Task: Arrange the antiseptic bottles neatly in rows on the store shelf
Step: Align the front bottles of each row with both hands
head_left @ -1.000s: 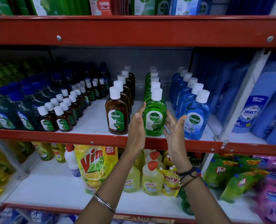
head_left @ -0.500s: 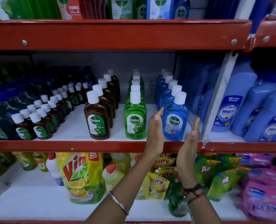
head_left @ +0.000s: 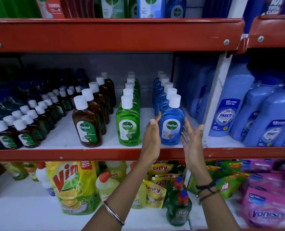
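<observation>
Open hands point(head_left: 171, 139) flanking front blue Dettol bottle point(head_left: 171, 124) on shelf point(head_left: 88, 154)

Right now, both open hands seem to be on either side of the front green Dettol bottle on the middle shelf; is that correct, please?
Not quite: the head view shows the left hand and right hand open on either side of the front blue Dettol bottle on the middle shelf.

Both forearms raised forward and upward, converging slightly. Left hand point(head_left: 151, 139) held flat and upright, palm facing inward (toward the other hand), fingers point(head_left: 153, 124) extended and together. Right hand point(head_left: 192, 140) likewise upright, palm inward, fingers spread loosely, not closed on anything. Metal bangle on left wrist; dark cord bands on right wrist.
</observation>
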A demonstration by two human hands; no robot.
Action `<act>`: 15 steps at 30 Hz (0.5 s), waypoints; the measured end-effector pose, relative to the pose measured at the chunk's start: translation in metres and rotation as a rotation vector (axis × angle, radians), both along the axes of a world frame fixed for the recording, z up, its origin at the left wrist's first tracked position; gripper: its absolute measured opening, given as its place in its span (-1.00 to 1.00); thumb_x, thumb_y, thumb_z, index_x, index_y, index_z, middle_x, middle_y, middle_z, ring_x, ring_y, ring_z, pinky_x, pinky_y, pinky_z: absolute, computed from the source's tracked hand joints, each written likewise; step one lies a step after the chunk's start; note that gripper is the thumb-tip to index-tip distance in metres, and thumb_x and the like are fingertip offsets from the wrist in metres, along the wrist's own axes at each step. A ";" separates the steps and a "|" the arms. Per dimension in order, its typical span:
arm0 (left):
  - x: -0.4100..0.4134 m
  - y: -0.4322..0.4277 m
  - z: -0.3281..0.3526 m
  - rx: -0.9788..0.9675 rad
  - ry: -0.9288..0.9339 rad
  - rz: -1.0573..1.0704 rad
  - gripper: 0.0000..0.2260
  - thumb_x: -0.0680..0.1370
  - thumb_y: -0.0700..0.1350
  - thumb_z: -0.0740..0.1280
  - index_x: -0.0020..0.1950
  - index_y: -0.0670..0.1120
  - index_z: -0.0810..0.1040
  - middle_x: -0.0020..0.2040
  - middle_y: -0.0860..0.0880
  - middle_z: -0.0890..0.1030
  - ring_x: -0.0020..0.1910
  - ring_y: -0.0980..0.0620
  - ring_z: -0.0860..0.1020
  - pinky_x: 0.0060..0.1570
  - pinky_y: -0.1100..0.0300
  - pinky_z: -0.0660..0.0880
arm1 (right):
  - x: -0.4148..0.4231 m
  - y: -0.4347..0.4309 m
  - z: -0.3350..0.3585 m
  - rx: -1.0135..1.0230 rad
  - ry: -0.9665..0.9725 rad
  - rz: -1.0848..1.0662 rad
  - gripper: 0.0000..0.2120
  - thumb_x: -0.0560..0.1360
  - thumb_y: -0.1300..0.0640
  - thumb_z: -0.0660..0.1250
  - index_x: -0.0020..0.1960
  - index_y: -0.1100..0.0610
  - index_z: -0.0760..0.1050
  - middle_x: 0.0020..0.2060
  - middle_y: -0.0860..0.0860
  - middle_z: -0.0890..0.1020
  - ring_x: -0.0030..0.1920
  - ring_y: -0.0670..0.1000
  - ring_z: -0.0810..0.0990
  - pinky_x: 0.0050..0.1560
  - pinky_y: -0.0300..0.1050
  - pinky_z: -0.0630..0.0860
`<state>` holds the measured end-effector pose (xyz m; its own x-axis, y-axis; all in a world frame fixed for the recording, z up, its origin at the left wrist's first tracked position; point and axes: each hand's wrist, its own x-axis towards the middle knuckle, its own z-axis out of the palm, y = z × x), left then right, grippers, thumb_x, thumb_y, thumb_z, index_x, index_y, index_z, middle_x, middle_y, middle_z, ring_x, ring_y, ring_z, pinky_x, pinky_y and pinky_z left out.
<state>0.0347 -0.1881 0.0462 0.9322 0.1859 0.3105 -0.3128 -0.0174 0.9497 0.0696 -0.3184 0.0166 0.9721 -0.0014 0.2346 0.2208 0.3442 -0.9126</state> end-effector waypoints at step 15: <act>-0.014 -0.001 0.001 0.059 0.013 0.026 -0.51 0.30 0.65 -0.13 0.13 0.64 0.33 0.50 0.05 0.36 0.45 0.06 0.35 0.44 -0.18 0.31 | 0.002 -0.007 0.009 0.008 0.013 0.041 -0.35 0.53 -0.37 -0.15 0.42 -0.04 0.33 0.49 0.06 0.30 0.47 0.07 0.29 0.49 0.13 0.14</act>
<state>0.0209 -0.1893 0.0474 0.9313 0.1916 0.3099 -0.2995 -0.0819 0.9506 0.0712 -0.3251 0.0253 0.9744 0.0363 0.2217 0.1942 0.3602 -0.9124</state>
